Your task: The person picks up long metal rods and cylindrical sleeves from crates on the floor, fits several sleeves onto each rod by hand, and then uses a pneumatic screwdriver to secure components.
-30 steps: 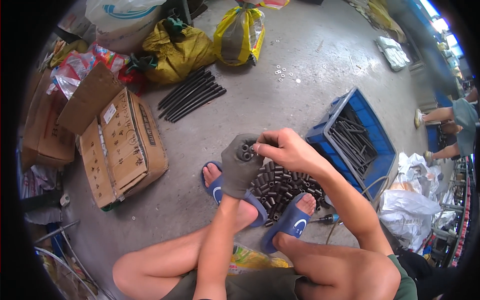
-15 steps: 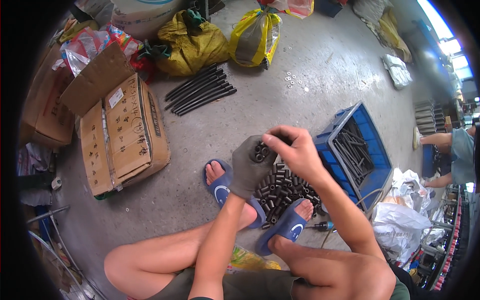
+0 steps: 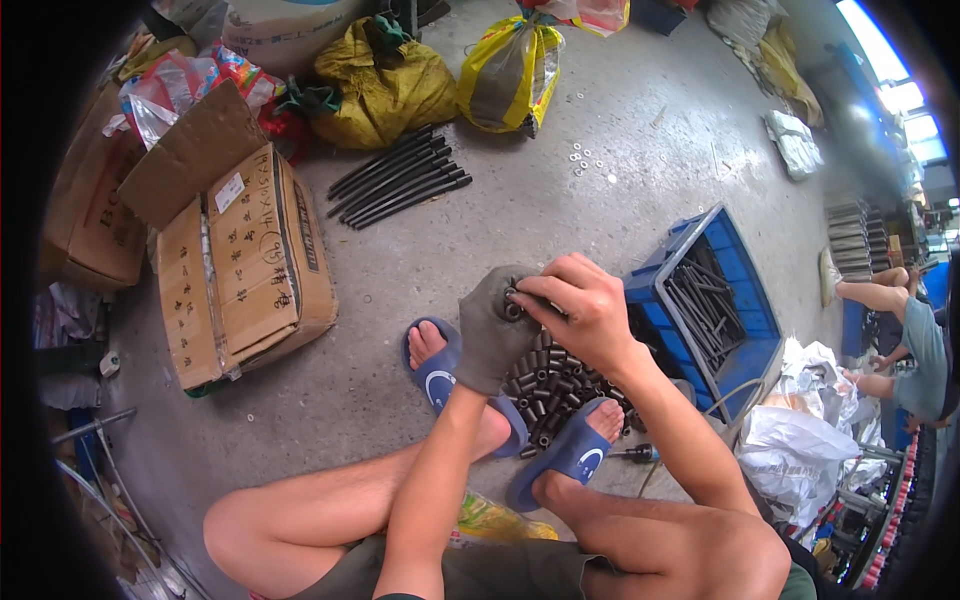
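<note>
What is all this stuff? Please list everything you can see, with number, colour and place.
Floor: one, grey, throughout
Sandals: two, blue, lower centre
Short tubes: many, black, heaped near the sandals
Crate: one, blue, right
Sack: one, yellow, upper left
Rods: many, black, in the crate and below the sack
Tied bag: one, yellow and grey, top centre
Cardboard boxes: two, brown, left
Small rings: several, white, upper floor
Bags: several, white, lower right
Tool: one, blue and dark, partly hidden, lower centre
Other person: one, blue clothing, right edge
Legs: two, bare, bottom
Left hand: one, grey-gloved, centre, holding short tubes
Right hand: one, bare, centre, fingers at the tubes
</note>
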`<action>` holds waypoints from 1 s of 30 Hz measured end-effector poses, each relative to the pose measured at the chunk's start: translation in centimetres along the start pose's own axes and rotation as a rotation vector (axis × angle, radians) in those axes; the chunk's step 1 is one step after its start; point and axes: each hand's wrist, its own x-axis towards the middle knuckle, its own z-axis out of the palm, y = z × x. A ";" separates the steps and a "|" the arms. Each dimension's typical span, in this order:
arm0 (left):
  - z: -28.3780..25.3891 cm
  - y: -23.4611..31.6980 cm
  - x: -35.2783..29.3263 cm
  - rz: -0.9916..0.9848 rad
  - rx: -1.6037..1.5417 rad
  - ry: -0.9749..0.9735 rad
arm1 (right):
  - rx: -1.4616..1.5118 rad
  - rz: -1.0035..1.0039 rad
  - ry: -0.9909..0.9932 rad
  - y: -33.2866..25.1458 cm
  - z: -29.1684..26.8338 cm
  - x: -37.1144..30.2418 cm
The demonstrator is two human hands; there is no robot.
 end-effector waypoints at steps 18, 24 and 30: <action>-0.1 0.0 -0.6 -0.128 0.009 0.098 | 0.702 1.202 0.515 0.7 -2.9 -11.3; 0.5 -4.6 -1.4 0.103 0.045 0.165 | 0.427 1.760 1.043 0.2 -4.9 -34.3; 1.2 -2.3 0.1 -0.186 -0.135 0.234 | 0.043 2.083 1.118 -0.8 -6.4 -45.0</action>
